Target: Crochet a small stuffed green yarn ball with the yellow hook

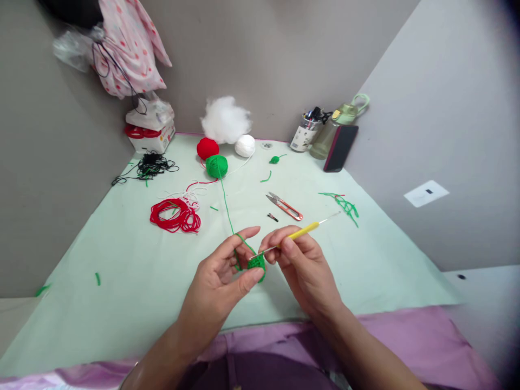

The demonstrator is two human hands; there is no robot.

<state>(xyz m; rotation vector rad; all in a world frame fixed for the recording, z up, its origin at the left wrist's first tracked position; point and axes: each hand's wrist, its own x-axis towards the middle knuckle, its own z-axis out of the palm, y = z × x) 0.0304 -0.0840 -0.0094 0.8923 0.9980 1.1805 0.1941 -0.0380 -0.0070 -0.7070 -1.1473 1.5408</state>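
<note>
Wool in hand: the crochet piece [257,264], a small green clump, sits low and central between the two hands, over the near part of the counter [122,271].
Left hand: the left hand [221,273] is closed on the crochet piece, pinching it between thumb and middle fingers; its forefinger is raised, with the green strand [227,211] lying over it.
Right hand: the right hand [304,268] is closed round the crochet hook [303,232] in a pencil-like grip, fingertips near the front of the yellow handle.
Hook axis: from the metal tip at the crochet piece, lower left, it slants up and away to the right; the bare tail points toward the green scraps [345,204].
Strand line: it runs from the forefinger straight up the counter to the green ball [216,166], passing left of the snips [285,206] and right of the loose red yarn [175,216].
Nearer hand: the left touches the piece itself; the right meets it only through the hook.
Room: bare cloth lies on both sides of the hands, the near edge is just below the wrists, and both walls are well apart.
</note>
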